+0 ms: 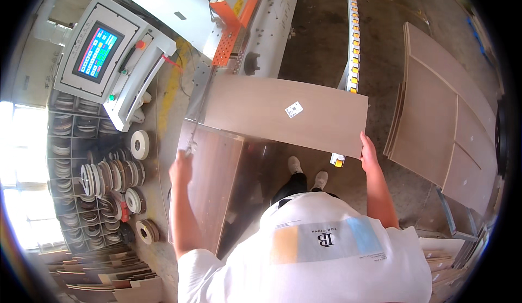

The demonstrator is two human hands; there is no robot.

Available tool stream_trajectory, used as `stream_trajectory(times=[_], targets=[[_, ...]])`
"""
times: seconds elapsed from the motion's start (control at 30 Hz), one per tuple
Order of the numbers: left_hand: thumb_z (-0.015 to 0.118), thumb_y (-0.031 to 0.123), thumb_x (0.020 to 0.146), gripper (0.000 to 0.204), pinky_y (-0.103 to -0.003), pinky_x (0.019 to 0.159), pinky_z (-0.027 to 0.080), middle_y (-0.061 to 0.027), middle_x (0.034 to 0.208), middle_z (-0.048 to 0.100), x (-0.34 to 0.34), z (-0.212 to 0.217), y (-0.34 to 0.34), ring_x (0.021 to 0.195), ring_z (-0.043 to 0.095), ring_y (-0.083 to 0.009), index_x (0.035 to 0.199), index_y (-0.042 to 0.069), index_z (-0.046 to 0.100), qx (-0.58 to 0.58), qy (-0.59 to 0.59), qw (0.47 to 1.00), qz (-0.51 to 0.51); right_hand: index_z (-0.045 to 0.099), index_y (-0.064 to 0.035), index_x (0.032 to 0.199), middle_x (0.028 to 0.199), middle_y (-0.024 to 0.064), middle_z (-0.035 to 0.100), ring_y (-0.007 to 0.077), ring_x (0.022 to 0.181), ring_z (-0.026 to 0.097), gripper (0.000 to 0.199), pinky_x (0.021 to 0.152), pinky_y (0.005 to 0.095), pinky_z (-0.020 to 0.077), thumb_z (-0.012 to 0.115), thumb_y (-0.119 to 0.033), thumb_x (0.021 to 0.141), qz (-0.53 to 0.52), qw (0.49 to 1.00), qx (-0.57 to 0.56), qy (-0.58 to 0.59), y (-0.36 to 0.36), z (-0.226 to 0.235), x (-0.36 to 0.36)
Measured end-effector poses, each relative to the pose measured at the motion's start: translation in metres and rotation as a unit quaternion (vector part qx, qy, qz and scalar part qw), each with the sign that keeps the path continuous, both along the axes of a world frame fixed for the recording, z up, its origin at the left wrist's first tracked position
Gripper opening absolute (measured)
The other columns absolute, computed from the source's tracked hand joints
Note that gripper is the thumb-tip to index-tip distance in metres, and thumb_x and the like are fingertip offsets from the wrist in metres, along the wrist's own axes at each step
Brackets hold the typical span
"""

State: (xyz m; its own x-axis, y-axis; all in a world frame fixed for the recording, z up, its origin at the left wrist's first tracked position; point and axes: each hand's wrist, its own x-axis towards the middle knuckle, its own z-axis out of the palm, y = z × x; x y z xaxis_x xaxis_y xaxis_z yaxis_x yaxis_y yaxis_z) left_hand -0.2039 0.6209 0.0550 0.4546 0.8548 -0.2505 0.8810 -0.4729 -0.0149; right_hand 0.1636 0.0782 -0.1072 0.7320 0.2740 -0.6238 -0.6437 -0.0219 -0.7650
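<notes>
My right hand (pixel 370 150) is against the right edge of the panel (pixel 250 99), near its close corner, fingers along the edge; I can't tell whether they grip it, as their undersides are hidden. My left hand (pixel 181 168) is curled at the left side of the bench (pixel 209 153), just by a small metal piece (pixel 191 147), and I can't tell whether it's holding that. The panel lies flat beyond the bench, from the machine (pixel 261 36) on its left across the roller rail (pixel 353 47), a white label (pixel 293 110) on top. More panels (pixel 435 101) are stacked to my right.
</notes>
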Motion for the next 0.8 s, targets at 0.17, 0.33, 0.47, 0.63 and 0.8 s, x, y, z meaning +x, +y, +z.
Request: stream_trajectory(times=[0.17, 0.33, 0.47, 0.63, 0.8], targets=[[0.056, 0.045, 0.100, 0.043, -0.058, 0.083, 0.050, -0.0258, 0.100, 0.071, -0.026, -0.082, -0.066, 0.095, 0.066, -0.0499, 0.123, 0.008, 0.054, -0.136, -0.142, 0.977, 0.076, 0.064, -0.0124, 0.123, 0.100, 0.0013, 0.068, 0.0137, 0.084, 0.067, 0.055, 0.070, 0.0381, 0.0595, 0.046, -0.060, 0.104, 0.062, 0.995, -0.067, 0.031, -0.022, 0.025, 0.001], [0.060, 0.032, 0.101, 0.023, -0.048, 0.072, 0.053, -0.0145, 0.087, 0.069, 0.010, -0.129, -0.168, 0.077, 0.066, -0.0323, 0.117, 0.014, 0.059, -0.444, -0.370, 0.744, 0.336, 0.067, -0.0080, 0.108, 0.085, 0.0010, 0.063, 0.0123, 0.069, 0.060, 0.056, 0.061, 0.0335, 0.0583, 0.045, -0.059, 0.105, 0.069, 0.994, -0.082, 0.034, -0.032, -0.002, 0.006], [0.058, 0.041, 0.100, 0.041, -0.053, 0.085, 0.052, -0.0277, 0.105, 0.070, 0.051, -0.082, -0.298, 0.100, 0.068, -0.0458, 0.122, 0.006, 0.052, -0.382, -0.054, 0.919, -0.080, 0.066, -0.0095, 0.095, 0.076, -0.0001, 0.059, 0.0130, 0.065, 0.058, 0.058, 0.063, 0.0361, 0.0570, 0.042, -0.062, 0.105, 0.059, 0.996, -0.058, 0.028, -0.031, -0.002, 0.006], [0.060, 0.043, 0.099, 0.046, -0.051, 0.086, 0.053, -0.0253, 0.110, 0.071, 0.011, -0.049, -0.293, 0.104, 0.069, -0.0434, 0.131, 0.011, 0.054, -0.386, -0.038, 0.913, -0.129, 0.067, -0.0072, 0.103, 0.078, 0.0012, 0.061, 0.0137, 0.065, 0.061, 0.056, 0.061, 0.0356, 0.0594, 0.049, -0.060, 0.103, 0.053, 0.996, -0.063, 0.041, -0.033, 0.007, 0.009], [0.066, 0.033, 0.098, 0.036, -0.042, 0.069, 0.050, -0.0148, 0.080, 0.061, -0.139, -0.145, -0.167, 0.077, 0.060, -0.0271, 0.119, 0.006, 0.055, -0.203, -0.202, 0.944, 0.164, 0.069, -0.0057, 0.118, 0.087, 0.0023, 0.070, 0.0118, 0.069, 0.067, 0.055, 0.054, 0.0280, 0.0564, 0.054, -0.057, 0.102, 0.158, 0.980, -0.115, -0.028, -0.026, 0.014, 0.004]])
